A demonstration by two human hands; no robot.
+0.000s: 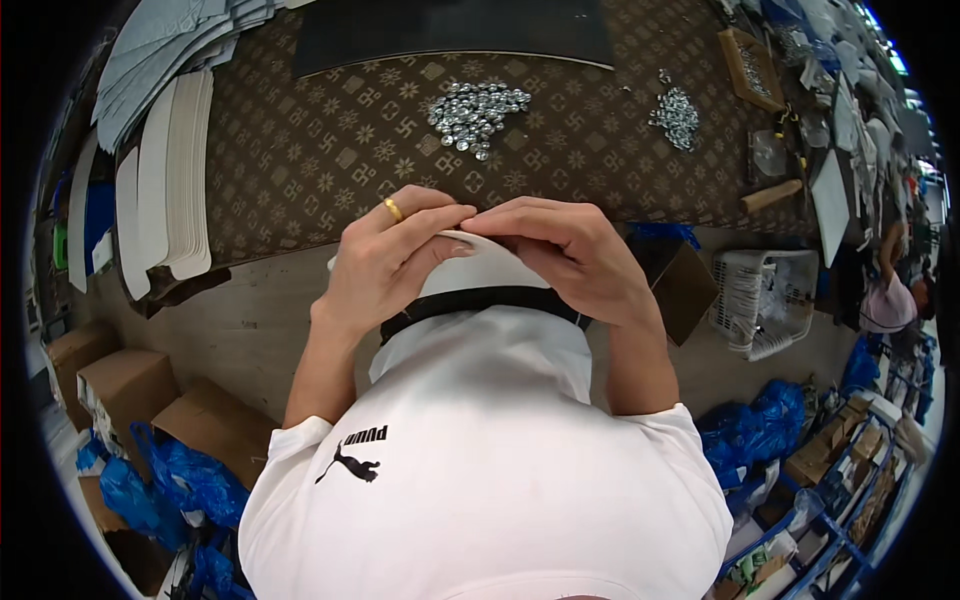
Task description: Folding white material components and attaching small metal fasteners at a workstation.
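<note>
My left hand [385, 260], with a yellow ring on one finger, pinches the upper edge of a white panel [478, 268] close in front of my body. My right hand [580, 255] closes on the same edge, its fingertips meeting those of the left. Whether anything small sits between the fingertips is hidden. Beyond my hands, on the patterned brown tablecloth [330, 150], lies a pile of shiny, faceted, clear round buttons [478, 115]. Farther right is a smaller heap of little silver metal pieces [677, 120].
White rounded panels [185, 180] are stacked at the table's left, below grey-white sheets [165, 45]. A dark mat [455, 35] lies at the back. Rightward are a wooden tray [752, 68], a wooden-handled tool [772, 196] and a white basket [740, 300]. Cardboard boxes [125, 385] stand lower left.
</note>
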